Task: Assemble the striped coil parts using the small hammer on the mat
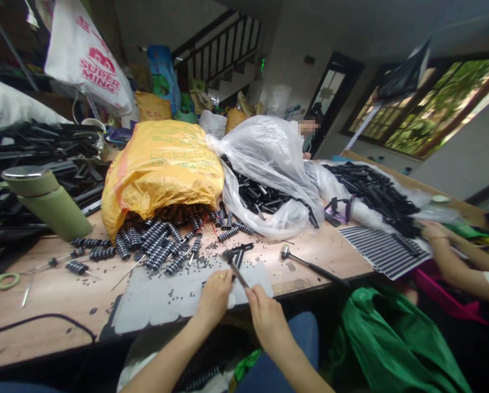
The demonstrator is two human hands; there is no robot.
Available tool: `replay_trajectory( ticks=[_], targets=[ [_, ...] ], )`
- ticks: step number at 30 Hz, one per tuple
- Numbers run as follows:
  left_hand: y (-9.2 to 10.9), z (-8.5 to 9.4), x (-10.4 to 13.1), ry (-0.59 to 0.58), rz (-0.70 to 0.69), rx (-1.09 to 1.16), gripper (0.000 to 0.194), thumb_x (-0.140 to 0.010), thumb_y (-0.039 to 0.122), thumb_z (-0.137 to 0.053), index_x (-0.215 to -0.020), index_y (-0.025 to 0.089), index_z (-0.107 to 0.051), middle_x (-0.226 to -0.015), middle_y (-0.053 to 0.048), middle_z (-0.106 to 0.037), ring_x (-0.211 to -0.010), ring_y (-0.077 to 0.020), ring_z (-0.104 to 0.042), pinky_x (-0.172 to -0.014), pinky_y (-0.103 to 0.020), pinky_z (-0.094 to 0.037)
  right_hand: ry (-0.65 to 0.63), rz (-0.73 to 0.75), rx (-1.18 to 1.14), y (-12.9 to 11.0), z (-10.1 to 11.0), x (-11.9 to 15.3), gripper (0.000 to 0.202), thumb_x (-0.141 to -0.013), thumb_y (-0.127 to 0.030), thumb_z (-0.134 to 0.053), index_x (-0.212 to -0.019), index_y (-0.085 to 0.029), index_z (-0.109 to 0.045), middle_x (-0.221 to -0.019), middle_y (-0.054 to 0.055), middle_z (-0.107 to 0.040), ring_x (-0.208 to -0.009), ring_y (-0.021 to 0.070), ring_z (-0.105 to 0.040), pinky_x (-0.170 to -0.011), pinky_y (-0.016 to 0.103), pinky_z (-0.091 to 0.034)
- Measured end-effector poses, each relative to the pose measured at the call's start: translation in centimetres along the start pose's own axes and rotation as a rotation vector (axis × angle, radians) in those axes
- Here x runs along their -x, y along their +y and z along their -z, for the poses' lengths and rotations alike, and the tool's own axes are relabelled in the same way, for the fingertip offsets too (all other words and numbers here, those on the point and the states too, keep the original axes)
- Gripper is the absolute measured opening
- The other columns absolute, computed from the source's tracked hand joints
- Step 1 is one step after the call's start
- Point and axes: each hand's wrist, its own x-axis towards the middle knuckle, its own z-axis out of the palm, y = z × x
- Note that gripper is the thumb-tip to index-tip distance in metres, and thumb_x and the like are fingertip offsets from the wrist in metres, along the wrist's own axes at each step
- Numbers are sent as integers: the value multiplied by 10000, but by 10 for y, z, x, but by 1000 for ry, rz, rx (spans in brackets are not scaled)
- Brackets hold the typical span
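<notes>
My right hand (266,316) is closed around a slim metal-shafted tool (240,274), which slants up and left to a dark head. My left hand (215,297) is beside it, its fingers pinched at the lower end of a black rod-like piece (237,258); the grip itself is partly hidden. Both hands are over a pale grey mat (154,300) dotted with small dark bits. Behind the mat lies a heap of black-and-white ribbed rollers (158,240), spilling out of a yellow sack (166,164). A hammer (310,263) with a black handle rests to the right.
A clear plastic bag (269,142) holds black parts. A green flask (47,202) and green-handled scissors (2,283) are at left. At right, another person's arms (453,251) reach over a checkered sheet (383,248) near a black pile (375,191). A green bag (392,338) hangs below.
</notes>
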Motion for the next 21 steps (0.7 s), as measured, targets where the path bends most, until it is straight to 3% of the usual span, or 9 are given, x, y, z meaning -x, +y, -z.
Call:
replay_trajectory(
  ticks=[2, 7, 9, 11, 13, 16, 21],
  targets=[
    [8, 7, 8, 13, 58, 36, 418, -774, -2, -316, -1148, 76, -485, -895, -127, -609, -870, -214, -557, -755, -361, -472, 60, -108, 65, 24, 9, -13, 349, -934, -353, -222, -798, -194, -500, -668, 46, -653, -647, 199, -634, -521, 241, -307],
    [24, 21, 48, -16, -66, 157, 345, -817, 74, -375, -1118, 157, -519, -868, -80, -609, -773, -177, -552, -695, -294, -482, 87, -283, 254, 93, 6, -43, 296, -919, -357, -299, -861, -170, -522, -798, 85, -656, -713, 207, -626, -573, 257, -341],
    [13, 30, 46, 48, 1, 111, 320, -836, 152, -397, -1136, 150, -508, -920, -97, -605, -834, -192, -552, -724, -306, -478, 98, -305, 289, 112, -3, -50, 281, -912, -349, -323, -912, -159, -530, -836, 92, -645, -738, 204, -616, -602, 264, -361],
    [-10, 41, 28, 152, 149, -31, 310, -842, 229, -407, -1093, 99, -533, -946, -135, -596, -905, -233, -538, -768, -349, -463, 143, -289, 309, 123, -11, -54, 264, -901, -334, -355, -910, -150, -543, -865, 100, -626, -793, 211, -592, -644, 275, -377],
    [-36, 51, 3, 156, 318, -194, 279, -844, 240, -380, -926, 86, -598, -879, -140, -596, -873, -250, -546, -755, -361, -455, 226, -231, 298, 124, -17, -57, 235, -888, -314, -387, -879, -148, -553, -877, 104, -601, -854, 224, -553, -689, 292, -386],
    [-62, 55, -29, -8, 469, -333, 347, -852, 233, -310, -785, 71, -609, -812, -145, -587, -776, -257, -578, -636, -340, -459, 352, -89, 194, 112, -19, -65, 203, -873, -302, -414, -872, -148, -546, -886, 104, -564, -875, 229, -503, -743, 321, -390],
    [-63, 43, -42, -205, 584, -318, 362, -812, 88, -256, -805, 38, -615, -826, -178, -591, -736, -272, -613, -568, -330, -440, 371, 122, -52, 66, -19, -89, 146, -857, -279, -452, -843, -160, -535, -886, 78, -546, -884, 211, -472, -803, 336, -383]
  ],
)
